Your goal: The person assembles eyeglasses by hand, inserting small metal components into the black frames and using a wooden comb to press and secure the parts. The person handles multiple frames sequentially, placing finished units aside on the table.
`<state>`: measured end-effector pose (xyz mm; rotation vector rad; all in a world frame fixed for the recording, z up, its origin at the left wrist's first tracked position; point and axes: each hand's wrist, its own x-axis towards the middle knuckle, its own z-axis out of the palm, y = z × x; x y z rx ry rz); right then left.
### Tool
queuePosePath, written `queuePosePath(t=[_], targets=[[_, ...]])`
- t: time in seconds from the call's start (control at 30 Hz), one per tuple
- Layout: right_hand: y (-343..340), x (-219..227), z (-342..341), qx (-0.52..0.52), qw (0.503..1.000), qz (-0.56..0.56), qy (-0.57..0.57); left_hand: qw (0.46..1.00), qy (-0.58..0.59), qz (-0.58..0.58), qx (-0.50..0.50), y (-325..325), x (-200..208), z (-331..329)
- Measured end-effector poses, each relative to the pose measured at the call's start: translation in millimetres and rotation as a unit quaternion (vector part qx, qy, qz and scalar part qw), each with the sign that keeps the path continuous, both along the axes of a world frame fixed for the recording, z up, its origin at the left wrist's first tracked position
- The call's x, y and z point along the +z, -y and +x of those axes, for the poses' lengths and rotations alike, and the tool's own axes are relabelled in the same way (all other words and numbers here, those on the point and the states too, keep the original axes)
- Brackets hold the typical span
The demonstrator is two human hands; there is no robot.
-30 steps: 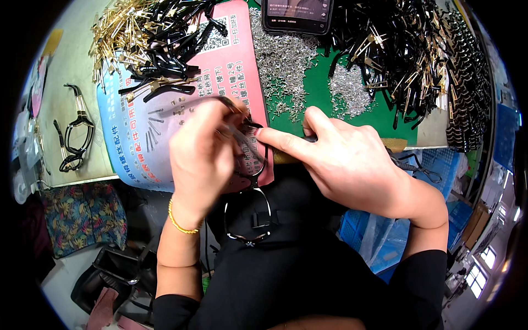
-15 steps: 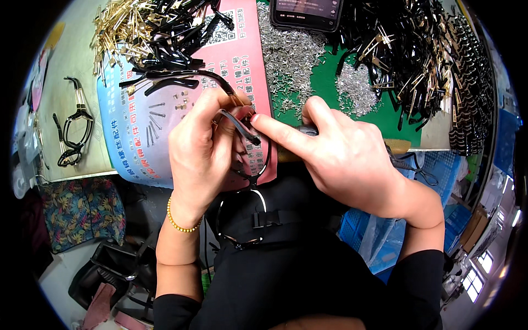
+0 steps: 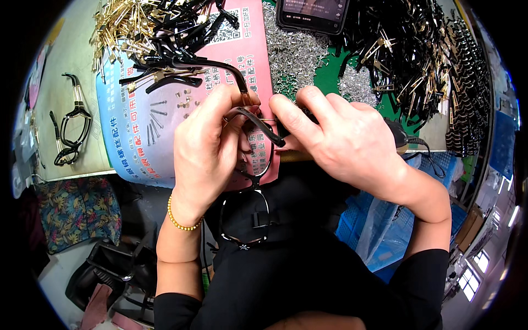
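My left hand [image 3: 201,146] is closed around the hinge area of a black eyeglass frame [image 3: 256,180], whose front hangs down over my lap. A black and gold temple [image 3: 242,80] arches up from these fingers, while another dark temple tip [image 3: 269,132] points toward my right hand. My right hand [image 3: 355,143] is curled around a dark corded tool, apparently an electric screwdriver [image 3: 397,132], mostly hidden by the palm. A thin metal shaft [image 3: 267,119] spans the small gap between both hands at the hinge. The hinge itself is covered by fingers.
Loose temples [image 3: 165,27] are heaped at the back left, with another large pile [image 3: 407,60] at right. Small silver screws [image 3: 294,58] cover the green mat [image 3: 330,71] beside a phone [image 3: 311,16]. A finished-looking frame [image 3: 74,124] lies far left. A printed sheet [image 3: 126,126] overhangs the table edge.
My right index finger has drawn back from the hinge, and the hand now grips the tool with its thin shaft toward the hinge. The frame has shifted slightly right.
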<state>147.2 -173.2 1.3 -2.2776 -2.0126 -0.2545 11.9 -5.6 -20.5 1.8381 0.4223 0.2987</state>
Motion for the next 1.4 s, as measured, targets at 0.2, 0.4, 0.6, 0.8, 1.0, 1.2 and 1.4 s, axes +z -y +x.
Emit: queuePosePath(t=[0.2, 0.4, 0.6, 0.8, 1.0, 1.2, 1.4], targets=[[0.4, 2.8, -5.0, -0.038, 0.996, -0.030, -0.078, 1.000, 0.002, -0.020, 0.013, 1.4, -3.4, 1.1], [27.1, 33.6, 3.3, -0.151, 0.977, -0.051, -0.142, 0.992, 0.072, 0.060, 0.084, -26.3, -5.3, 41.4], [54.3, 31.3, -11.1, -0.170, 0.962, -0.125, -0.171, 0.961, 0.182, 0.054, 0.199, -28.1, 2.4, 28.4], [53.2, 27.1, -10.5, -0.141, 0.969, -0.127, -0.159, 0.938, 0.174, -0.168, 0.247, -7.2, 7.9, -12.0], [51.4, 27.3, -12.9, -0.160, 0.968, -0.119, -0.151, 0.941, 0.186, 0.006, 0.284, -12.8, -15.0, -50.6], [48.2, 25.3, -15.2, -0.162, 0.970, -0.114, -0.141, 0.925, 0.007, 0.349, 0.150, -21.7, -20.5, -64.8], [48.1, 24.0, -13.5, -0.164, 0.969, -0.105, -0.150, 0.904, 0.168, 0.392, 0.033, -7.4, -18.9, -94.9]])
